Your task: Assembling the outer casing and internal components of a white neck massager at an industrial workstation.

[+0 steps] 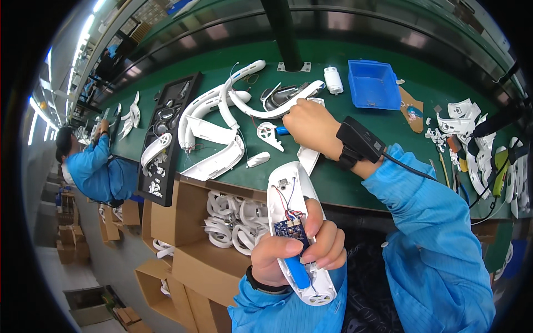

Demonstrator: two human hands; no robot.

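My left hand (300, 250), in the lower middle, is closed around a long white plastic housing (283, 191). Inside the housing lie a blue circuit board (291, 228) with thin red and blue wires and a blue cylindrical battery (298, 271); my thumb and fingers rest over them. My right hand (312, 126) is over the green bench, back upward, next to white plastic parts; its fingers are bent down and mostly hidden. Beside it are a blue cylinder end (282, 131), a white piece with a spoked wheel (268, 135) and a curved white arm (288, 109).
White curved shells (214, 105) and a black parts tray (166, 133) lie to the left. A blue bin (373, 84) and a white cylinder (333, 81) stand farther back. Cardboard boxes (205, 263) sit below the bench edge. A person (100, 166) works at far left.
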